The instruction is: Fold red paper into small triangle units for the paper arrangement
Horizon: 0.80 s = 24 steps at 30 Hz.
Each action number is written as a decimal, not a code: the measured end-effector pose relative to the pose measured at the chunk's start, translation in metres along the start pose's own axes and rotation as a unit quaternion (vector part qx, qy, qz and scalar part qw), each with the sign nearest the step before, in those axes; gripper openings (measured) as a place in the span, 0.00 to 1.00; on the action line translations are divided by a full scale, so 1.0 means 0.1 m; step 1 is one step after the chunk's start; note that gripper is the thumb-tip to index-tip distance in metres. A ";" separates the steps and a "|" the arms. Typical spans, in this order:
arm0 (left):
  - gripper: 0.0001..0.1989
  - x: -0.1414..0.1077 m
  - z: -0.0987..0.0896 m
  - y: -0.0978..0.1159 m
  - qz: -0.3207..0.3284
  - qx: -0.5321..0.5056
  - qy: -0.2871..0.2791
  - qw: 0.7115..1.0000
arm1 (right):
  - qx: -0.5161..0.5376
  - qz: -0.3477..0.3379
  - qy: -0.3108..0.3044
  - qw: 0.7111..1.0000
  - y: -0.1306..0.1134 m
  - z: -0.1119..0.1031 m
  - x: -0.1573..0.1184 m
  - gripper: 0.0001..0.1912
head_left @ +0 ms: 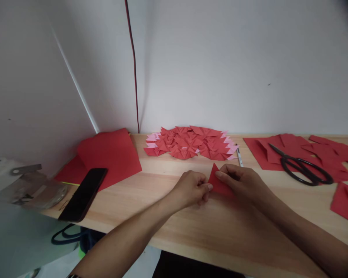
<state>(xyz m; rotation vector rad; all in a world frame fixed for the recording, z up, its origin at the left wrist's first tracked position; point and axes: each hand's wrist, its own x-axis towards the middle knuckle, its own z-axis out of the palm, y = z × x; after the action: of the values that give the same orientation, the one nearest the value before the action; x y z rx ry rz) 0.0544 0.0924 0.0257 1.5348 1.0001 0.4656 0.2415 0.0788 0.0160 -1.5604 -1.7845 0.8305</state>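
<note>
Between my two hands, a small folded piece of red paper [219,187] is held just above the wooden table, one pointed corner upward. My left hand [193,188] pinches its left edge between thumb and curled fingers. On the other side my right hand [240,180] grips the paper, thumb flat on its face and fingers behind. Beyond them, against the wall, lies a pile of folded red paper pieces [188,143], with pink ones showing at both ends. A white pen [239,156] lies at the right end of that pile.
Black-handled scissors [303,168] rest on red paper scraps [290,144] at the right. Another red piece [346,202] sits at the right edge. To the left are large red sheets [113,154], a black phone [84,195] and a clear container [42,193]. A cable [134,65] runs down the wall.
</note>
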 end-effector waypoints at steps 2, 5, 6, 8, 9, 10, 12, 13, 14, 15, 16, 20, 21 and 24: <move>0.13 0.00 0.00 -0.01 0.007 0.015 0.004 1.000 | -0.008 0.000 0.001 1.000 0.01 0.01 0.00 0.18; 0.12 -0.01 -0.01 -0.01 -0.008 -0.014 -0.011 1.000 | -0.010 -0.008 0.003 1.000 0.02 0.01 0.03 0.18; 0.12 -0.01 -0.01 -0.01 -0.011 -0.015 -0.011 1.000 | -0.008 -0.011 0.002 1.000 0.02 0.00 0.03 0.18; 0.12 -0.01 0.00 -0.01 -0.010 0.001 0.000 1.000 | -0.003 -0.017 -0.002 1.000 0.03 0.00 0.05 0.18; 0.12 -0.01 0.00 -0.02 -0.008 0.012 0.008 1.000 | 0.000 -0.019 -0.003 1.000 0.03 0.00 0.06 0.18; 0.11 0.00 0.00 -0.03 -0.005 0.019 0.014 1.000 | 0.003 -0.020 -0.003 1.000 0.02 -0.01 0.06 0.18; 0.11 0.00 0.01 -0.05 0.000 0.020 0.022 1.000 | 0.011 -0.019 -0.006 1.000 0.02 -0.03 0.07 0.19; 0.11 0.00 0.02 -0.06 0.004 0.015 0.028 0.999 | 0.018 -0.018 -0.013 1.000 0.02 -0.04 0.08 0.19; 0.11 0.00 0.02 -0.06 0.008 0.008 0.036 0.999 | 0.028 -0.015 -0.023 0.999 0.01 -0.06 0.08 0.20; 0.11 0.00 0.02 -0.06 0.013 -0.001 0.044 0.999 | 0.042 -0.007 -0.038 0.998 0.01 -0.07 0.08 0.20; 0.12 0.01 0.02 -0.06 0.019 -0.011 0.053 0.998 | 0.058 0.003 -0.060 0.997 0.00 -0.09 0.08 0.21; 0.12 0.01 0.03 -0.04 0.037 -0.027 0.070 0.997 | 0.130 0.041 -0.152 0.979 -0.02 -0.13 0.08 0.19; 0.12 0.01 0.04 -0.04 0.044 -0.023 0.070 0.996 | 0.145 0.039 -0.171 0.974 -0.03 -0.14 0.08 0.18; 0.12 -0.01 0.07 -0.02 0.062 -0.006 0.071 0.995 | 0.164 0.032 -0.199 0.966 -0.05 -0.15 0.08 0.16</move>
<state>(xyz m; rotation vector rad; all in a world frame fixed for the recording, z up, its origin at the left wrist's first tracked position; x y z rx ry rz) 0.0585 0.0871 0.0221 1.5761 1.0124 0.6756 0.2495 0.0873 0.0291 -1.3027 -1.7505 1.4737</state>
